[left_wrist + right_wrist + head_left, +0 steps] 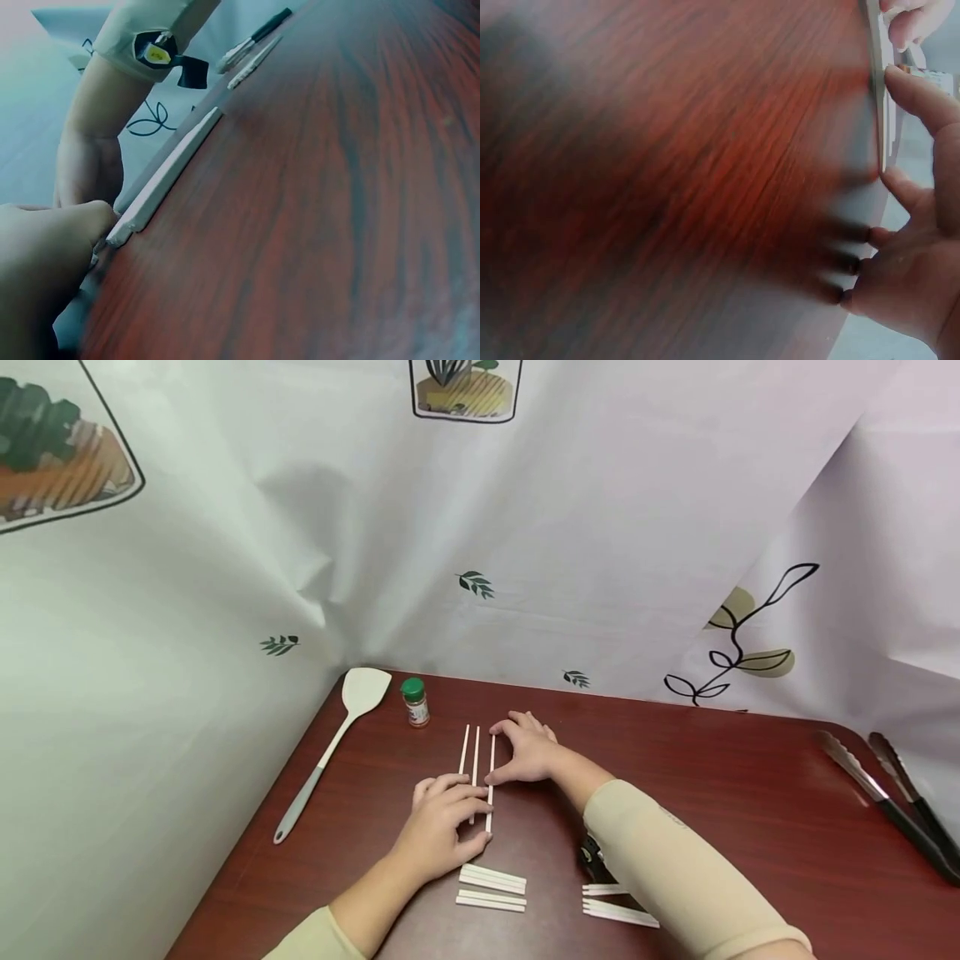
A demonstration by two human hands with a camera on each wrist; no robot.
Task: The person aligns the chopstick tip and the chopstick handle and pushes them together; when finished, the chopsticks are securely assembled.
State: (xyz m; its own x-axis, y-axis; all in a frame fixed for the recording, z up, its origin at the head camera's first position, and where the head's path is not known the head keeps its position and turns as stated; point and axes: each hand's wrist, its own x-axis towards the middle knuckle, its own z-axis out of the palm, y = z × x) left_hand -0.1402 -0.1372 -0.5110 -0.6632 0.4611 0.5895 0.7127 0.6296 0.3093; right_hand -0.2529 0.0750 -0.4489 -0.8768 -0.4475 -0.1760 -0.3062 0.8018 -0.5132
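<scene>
On the brown table, thin white sticks lie in three lines pointing away from me. My right hand (527,752) holds the far part of the rightmost white stick line (492,756), index finger at its far end and thumb lower down. Nearer to me, my left hand (442,827) grips the near part of the same line between thumb and fingers. Whether this line is one stick or several end to end, I cannot tell. The middle line (476,756) and left line (463,750) run beside it, partly hidden by my left hand.
Short white sticks lie in a left group (491,900) and a right group (621,912) near me, the latter partly under my right sleeve. Further out are a spatula (330,752), a green-capped spice jar (416,703) and metal tongs (892,802). Printed cloth (600,543) hangs behind the table.
</scene>
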